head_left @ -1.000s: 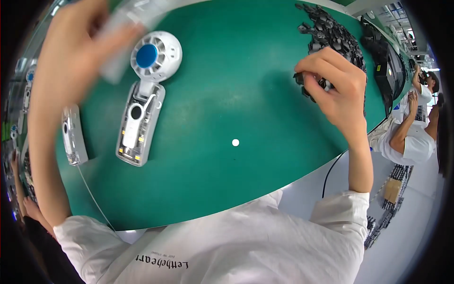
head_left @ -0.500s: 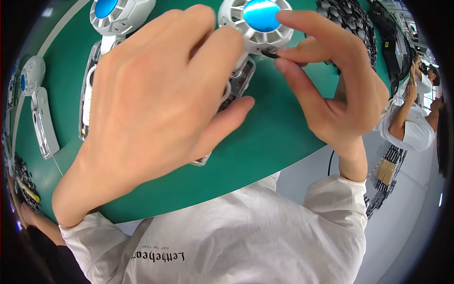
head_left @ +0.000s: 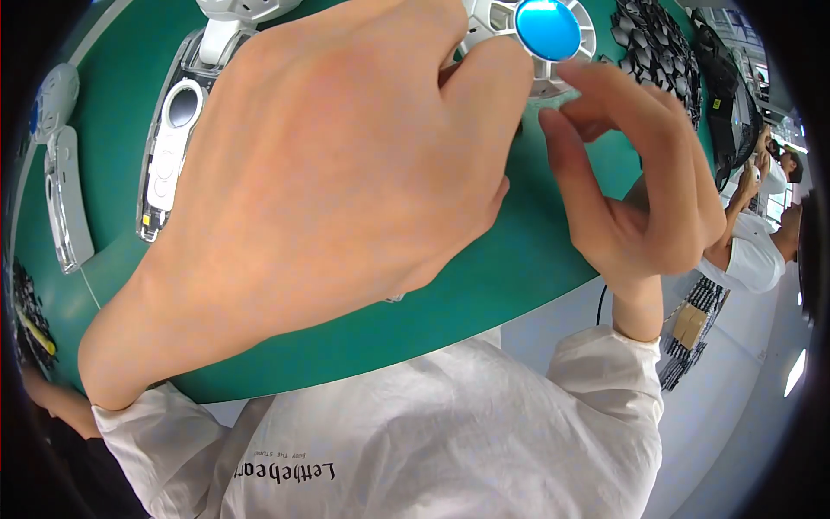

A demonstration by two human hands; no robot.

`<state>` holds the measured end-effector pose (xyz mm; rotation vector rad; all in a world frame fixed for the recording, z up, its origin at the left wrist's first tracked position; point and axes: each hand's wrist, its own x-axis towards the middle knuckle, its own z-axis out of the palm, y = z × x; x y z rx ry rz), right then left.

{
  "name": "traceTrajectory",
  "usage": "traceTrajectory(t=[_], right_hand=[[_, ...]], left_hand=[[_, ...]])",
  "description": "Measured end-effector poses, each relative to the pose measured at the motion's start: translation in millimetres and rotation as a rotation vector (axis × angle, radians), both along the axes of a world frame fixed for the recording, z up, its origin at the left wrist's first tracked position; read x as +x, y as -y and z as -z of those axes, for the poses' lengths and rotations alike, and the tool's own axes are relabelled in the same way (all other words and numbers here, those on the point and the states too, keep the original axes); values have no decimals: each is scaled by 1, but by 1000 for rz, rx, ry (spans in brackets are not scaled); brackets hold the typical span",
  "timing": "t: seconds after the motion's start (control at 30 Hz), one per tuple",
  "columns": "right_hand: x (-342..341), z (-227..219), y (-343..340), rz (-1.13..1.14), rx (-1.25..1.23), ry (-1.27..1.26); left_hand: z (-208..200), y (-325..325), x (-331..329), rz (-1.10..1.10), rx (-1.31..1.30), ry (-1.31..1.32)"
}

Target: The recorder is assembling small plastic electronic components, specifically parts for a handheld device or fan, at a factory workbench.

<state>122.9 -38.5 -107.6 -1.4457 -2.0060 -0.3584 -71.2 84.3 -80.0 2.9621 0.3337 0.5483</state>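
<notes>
My left hand fills the middle of the view, close to the camera, and grips a white handheld fan with a round blue centre; the fan's body is hidden under my palm. My right hand is at the fan's head, with thumb and fingertips pinched at its lower rim. I cannot tell what small part, if any, is between those fingertips. Both hands are above a green table mat.
A second white fan with a clear handle lies on the mat at the upper left. A third one lies at the far left edge. A pile of black parts sits at the upper right. Another person works at the right.
My left hand brought a fan from the upper left up close to the camera. My right hand left the black parts pile and came to the fan's head.
</notes>
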Motion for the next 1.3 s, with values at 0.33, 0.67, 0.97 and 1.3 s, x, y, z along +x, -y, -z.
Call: traceTrajectory(t=[0.33, 0.67, 0.97, 1.3], right_hand=[[-2, -10, -7, 86, -328, -171], [-17, -1, 22, -126, -47, 22], [-9, -2, 11, -283, -78, -166], [-1, -15, -10, -166, 16, 58]], left_hand=[[-2, -18, -1, 35, -127, 0], [5, -18, -7, 2, -230, -48], [0, -19, 5, -19, -290, -53], [0, -18, 6, -21, -355, -48]])
